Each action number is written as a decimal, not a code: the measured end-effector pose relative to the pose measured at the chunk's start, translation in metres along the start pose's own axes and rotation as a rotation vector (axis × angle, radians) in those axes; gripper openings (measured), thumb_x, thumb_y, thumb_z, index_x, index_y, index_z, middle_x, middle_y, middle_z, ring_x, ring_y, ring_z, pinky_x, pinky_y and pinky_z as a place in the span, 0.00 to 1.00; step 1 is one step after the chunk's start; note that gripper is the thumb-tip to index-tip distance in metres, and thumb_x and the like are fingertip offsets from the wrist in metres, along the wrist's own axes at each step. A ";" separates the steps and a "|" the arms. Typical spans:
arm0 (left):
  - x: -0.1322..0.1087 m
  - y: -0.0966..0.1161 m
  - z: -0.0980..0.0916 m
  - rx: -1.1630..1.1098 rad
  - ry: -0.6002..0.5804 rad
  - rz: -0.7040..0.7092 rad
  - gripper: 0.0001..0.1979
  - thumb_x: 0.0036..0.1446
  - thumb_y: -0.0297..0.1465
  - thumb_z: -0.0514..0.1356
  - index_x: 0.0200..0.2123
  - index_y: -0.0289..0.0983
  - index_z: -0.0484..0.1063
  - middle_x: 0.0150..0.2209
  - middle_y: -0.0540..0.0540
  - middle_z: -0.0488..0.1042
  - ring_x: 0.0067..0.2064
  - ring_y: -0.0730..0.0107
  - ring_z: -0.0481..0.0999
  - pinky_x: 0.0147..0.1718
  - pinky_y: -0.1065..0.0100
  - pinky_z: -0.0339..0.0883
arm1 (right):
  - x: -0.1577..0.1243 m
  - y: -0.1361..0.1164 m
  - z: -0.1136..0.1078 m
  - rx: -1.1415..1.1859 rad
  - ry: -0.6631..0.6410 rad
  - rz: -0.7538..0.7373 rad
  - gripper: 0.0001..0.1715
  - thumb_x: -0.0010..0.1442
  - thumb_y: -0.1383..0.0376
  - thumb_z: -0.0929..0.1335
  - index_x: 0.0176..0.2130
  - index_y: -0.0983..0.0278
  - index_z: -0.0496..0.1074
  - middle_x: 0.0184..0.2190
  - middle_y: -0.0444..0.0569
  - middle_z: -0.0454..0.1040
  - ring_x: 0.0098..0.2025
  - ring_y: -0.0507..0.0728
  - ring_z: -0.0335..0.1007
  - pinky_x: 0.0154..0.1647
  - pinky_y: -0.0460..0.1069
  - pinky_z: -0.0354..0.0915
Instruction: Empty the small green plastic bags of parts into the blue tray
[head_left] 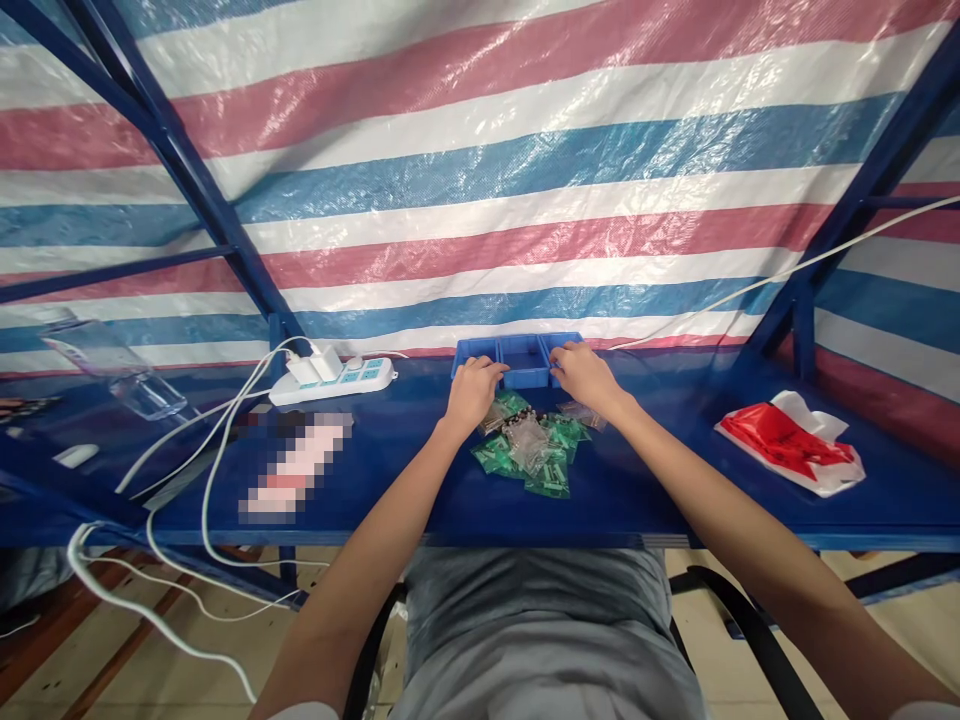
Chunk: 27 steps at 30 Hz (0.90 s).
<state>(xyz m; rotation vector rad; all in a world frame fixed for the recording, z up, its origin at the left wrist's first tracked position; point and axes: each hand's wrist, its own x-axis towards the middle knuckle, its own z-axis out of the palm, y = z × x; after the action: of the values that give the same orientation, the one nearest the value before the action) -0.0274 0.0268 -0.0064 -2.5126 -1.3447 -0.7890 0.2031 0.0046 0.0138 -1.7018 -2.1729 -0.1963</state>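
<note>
Fingers gripping blue plastic!
Left hand [472, 390] and right hand [586, 372] clasp the compartmented tray [525, 378]; crinkly green packets [550, 477], glossy worktop [637, 500], striped sheeting [487, 150] behind.

Moderate light; white glare on sheet [570, 190]. Wide-angle stretch toward edges. Pixelated patch [304, 468] at left.

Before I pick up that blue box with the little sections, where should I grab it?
Hold the blue box by the raised walls at its left and right ends, coming down from above. It's wide and low, so gripping both ends should keep it level. The striped sheet is close behind it and the little bags lie in front, so above is probably easiest.
</note>
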 end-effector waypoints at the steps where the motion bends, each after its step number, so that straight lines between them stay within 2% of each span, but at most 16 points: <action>1: 0.001 -0.001 0.000 -0.013 0.000 -0.003 0.17 0.69 0.29 0.52 0.51 0.43 0.78 0.42 0.43 0.76 0.43 0.59 0.70 0.40 0.62 0.60 | 0.000 0.002 0.000 -0.001 -0.028 -0.014 0.12 0.67 0.68 0.66 0.49 0.65 0.74 0.46 0.59 0.75 0.52 0.66 0.68 0.48 0.53 0.65; 6: 0.003 -0.003 0.002 -0.108 0.031 -0.050 0.14 0.68 0.30 0.55 0.47 0.44 0.81 0.41 0.45 0.78 0.44 0.60 0.73 0.43 0.62 0.62 | 0.002 0.007 0.008 0.029 -0.024 -0.080 0.15 0.67 0.70 0.65 0.51 0.64 0.75 0.46 0.58 0.78 0.51 0.64 0.70 0.49 0.52 0.64; 10: 0.004 -0.006 0.007 -0.214 0.066 -0.072 0.13 0.66 0.30 0.56 0.44 0.42 0.82 0.40 0.46 0.78 0.44 0.61 0.74 0.44 0.62 0.64 | 0.005 0.010 0.012 0.052 -0.031 -0.116 0.13 0.67 0.70 0.65 0.48 0.65 0.77 0.45 0.58 0.79 0.49 0.63 0.72 0.49 0.52 0.63; 19: 0.006 -0.010 0.008 -0.283 0.064 -0.070 0.11 0.64 0.27 0.58 0.41 0.40 0.82 0.38 0.45 0.77 0.43 0.62 0.75 0.43 0.64 0.66 | 0.007 0.016 0.007 0.130 -0.039 -0.166 0.14 0.67 0.70 0.66 0.50 0.65 0.77 0.44 0.55 0.80 0.49 0.62 0.74 0.49 0.49 0.63; 24: 0.003 -0.006 0.002 -0.258 0.057 -0.054 0.11 0.63 0.26 0.59 0.42 0.41 0.81 0.39 0.45 0.76 0.45 0.61 0.74 0.47 0.63 0.67 | 0.002 0.008 0.000 0.050 -0.064 -0.129 0.13 0.66 0.68 0.67 0.50 0.64 0.75 0.45 0.56 0.79 0.50 0.63 0.72 0.46 0.50 0.64; 27: 0.001 0.001 -0.004 -0.268 0.089 -0.036 0.13 0.60 0.23 0.59 0.45 0.40 0.79 0.41 0.45 0.74 0.45 0.64 0.75 0.47 0.64 0.68 | -0.004 -0.004 -0.007 -0.049 -0.012 -0.102 0.15 0.66 0.67 0.67 0.51 0.65 0.74 0.47 0.60 0.76 0.53 0.67 0.69 0.43 0.52 0.66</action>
<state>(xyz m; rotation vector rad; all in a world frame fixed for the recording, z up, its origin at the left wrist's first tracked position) -0.0279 0.0258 -0.0024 -2.6180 -1.3368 -1.1441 0.2013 -0.0024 0.0191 -1.6228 -2.2835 -0.2695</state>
